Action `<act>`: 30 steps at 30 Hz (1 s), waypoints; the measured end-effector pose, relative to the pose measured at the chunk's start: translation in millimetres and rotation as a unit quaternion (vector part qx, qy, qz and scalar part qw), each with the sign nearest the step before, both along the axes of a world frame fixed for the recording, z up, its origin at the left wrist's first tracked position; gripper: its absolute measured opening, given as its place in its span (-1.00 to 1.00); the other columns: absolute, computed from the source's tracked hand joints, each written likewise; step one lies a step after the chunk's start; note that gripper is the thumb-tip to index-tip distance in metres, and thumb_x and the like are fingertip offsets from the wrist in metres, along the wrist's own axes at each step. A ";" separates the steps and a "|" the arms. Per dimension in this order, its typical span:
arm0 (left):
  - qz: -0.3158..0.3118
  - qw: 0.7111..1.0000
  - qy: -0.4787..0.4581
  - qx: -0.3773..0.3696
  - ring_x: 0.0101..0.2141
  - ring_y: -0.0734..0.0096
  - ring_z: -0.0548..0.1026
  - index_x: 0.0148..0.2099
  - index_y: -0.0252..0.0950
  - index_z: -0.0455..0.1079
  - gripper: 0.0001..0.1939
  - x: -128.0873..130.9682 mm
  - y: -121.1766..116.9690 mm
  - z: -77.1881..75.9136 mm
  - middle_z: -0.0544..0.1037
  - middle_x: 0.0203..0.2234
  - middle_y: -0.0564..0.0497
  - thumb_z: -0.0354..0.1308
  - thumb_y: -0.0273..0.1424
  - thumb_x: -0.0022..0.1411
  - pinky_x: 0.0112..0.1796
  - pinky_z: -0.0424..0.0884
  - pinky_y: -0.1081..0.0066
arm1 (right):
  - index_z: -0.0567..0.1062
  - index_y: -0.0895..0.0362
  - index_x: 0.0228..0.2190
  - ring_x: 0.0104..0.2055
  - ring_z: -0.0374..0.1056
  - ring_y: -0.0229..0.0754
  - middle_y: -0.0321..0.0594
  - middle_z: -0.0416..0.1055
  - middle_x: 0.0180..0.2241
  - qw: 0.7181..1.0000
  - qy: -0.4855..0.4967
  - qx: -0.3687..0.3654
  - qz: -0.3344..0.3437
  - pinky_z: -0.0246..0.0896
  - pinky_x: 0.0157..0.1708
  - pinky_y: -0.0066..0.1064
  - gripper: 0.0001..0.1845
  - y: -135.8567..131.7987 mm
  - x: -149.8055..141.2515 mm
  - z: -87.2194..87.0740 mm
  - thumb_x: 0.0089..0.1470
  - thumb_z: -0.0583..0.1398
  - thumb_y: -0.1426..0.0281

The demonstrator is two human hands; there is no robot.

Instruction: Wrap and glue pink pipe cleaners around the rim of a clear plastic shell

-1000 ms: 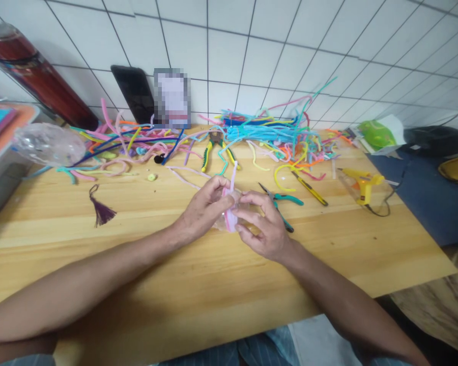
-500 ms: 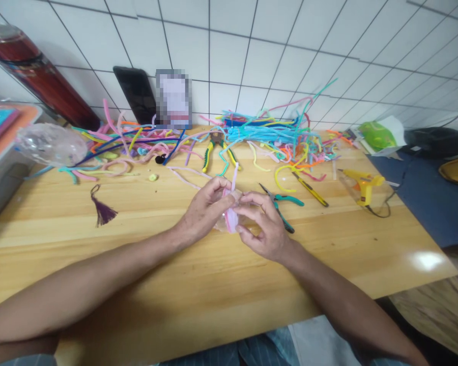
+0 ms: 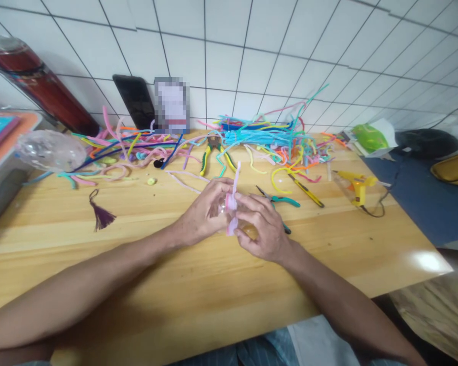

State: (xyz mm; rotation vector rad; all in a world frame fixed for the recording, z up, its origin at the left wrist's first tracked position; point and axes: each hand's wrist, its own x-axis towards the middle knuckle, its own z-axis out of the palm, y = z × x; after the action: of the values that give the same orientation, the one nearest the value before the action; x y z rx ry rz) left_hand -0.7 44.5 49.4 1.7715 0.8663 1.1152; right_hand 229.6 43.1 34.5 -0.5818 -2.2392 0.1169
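Above the middle of the table, a small clear plastic bottle lies between my two hands, mostly covered by fingers. A band of lilac pipe cleaner with a pink edge goes around it, and one free end sticks up. My left hand is closed around the bottle's left side. With curled fingers my right hand presses on the band and the bottle's right side. Just beyond my right hand lie turquoise-handled long-nose pliers, partly hidden by it.
Along the wall lie heaped pipe cleaners and yellow-green pliers. To the right are a utility knife and a corded yellow glue gun. On the left are a tassel, another clear bottle and a red flask.
My left thumb has moved down off the top of the band, and more of the bottle and band shows. My right fingers now press on the band. The view has shifted slightly.
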 end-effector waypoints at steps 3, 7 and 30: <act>-0.006 0.995 0.054 0.088 0.30 -0.06 0.37 0.21 -0.17 0.38 -0.52 -1.1 3.3 -6.6 0.44 0.20 -0.23 0.34 -0.25 0.30 0.30 0.37 -0.07 | 0.42 -0.09 0.18 0.29 0.50 0.15 -0.08 0.45 0.37 1.000 -0.001 -0.001 -0.012 0.49 0.18 0.18 -0.43 -0.6 1.4 0.2 0.16 0.33 0.40; 0.003 0.977 0.126 0.174 0.36 -0.14 0.31 0.30 -0.17 0.29 -0.39 -0.8 1.1 -8.3 0.42 0.23 -0.26 0.35 -0.30 0.26 0.35 0.30 -0.16 | 0.42 -0.03 0.14 0.27 0.52 0.18 0.03 0.45 0.36 1.000 -0.005 0.006 -0.026 0.51 0.12 0.17 -0.49 -1.7 2.0 3.7 0.17 0.33 0.40; 0.017 0.956 0.187 0.227 0.24 -0.06 0.48 0.37 -0.23 0.19 -0.42 1.9 -5.6 -8.0 0.49 0.21 -0.28 0.24 -0.29 0.40 0.23 0.44 -0.06 | 0.28 -0.02 0.37 0.26 0.47 0.19 0.03 0.50 0.24 0.998 0.004 -0.061 0.025 0.41 0.19 0.12 -0.25 8.1 9.6 10.6 0.19 0.30 0.35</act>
State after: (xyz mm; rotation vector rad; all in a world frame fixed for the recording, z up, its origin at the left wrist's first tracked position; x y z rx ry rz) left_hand 1.2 38.9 41.5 2.4130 0.9121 1.0773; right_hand 239.2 51.2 45.1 -0.5909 -2.2506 0.2830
